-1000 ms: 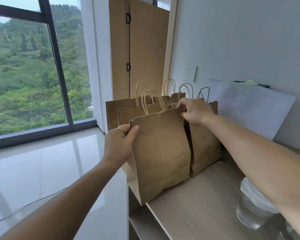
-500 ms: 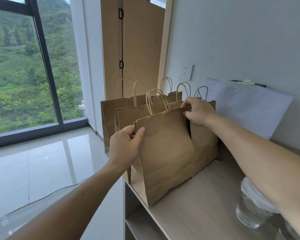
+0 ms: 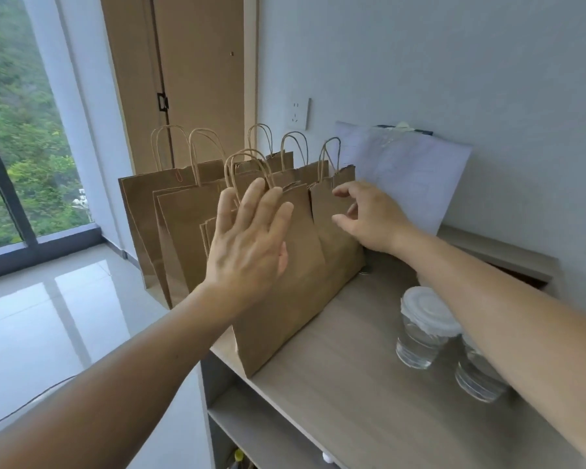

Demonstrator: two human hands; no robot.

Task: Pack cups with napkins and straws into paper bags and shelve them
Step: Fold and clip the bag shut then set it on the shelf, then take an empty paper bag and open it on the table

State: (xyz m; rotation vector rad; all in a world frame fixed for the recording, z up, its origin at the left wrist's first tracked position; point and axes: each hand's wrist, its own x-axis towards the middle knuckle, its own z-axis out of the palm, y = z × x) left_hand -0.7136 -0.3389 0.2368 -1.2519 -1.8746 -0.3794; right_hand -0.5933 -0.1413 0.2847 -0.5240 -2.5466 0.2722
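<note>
Head view: both arms [image 3: 132, 377] reach far toward the nearest paper bag [image 3: 295, 299], which stands upright at the bench's [image 3: 369, 394] left edge. The left hand [image 3: 247, 245] is raised flat before the bag, fingers straight and spread, holding nothing; whether it touches cannot be told. The right hand [image 3: 369, 218] hovers by the bag tops on the right, fingers loosely curled, empty. The paper is matte brown kraft with twisted cord handles [image 3: 247, 164], and more bags [image 3: 170, 225] stand behind. Two clear lidded cups [image 3: 420, 330] stand near right, one half-hidden by the right arm [image 3: 521, 333].

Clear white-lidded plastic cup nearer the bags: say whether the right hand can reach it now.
Probably yes. The right hand holds nothing, and the clear white-lidded plastic cup stands unobstructed on the light wooden shelf top beside that forearm.
</note>
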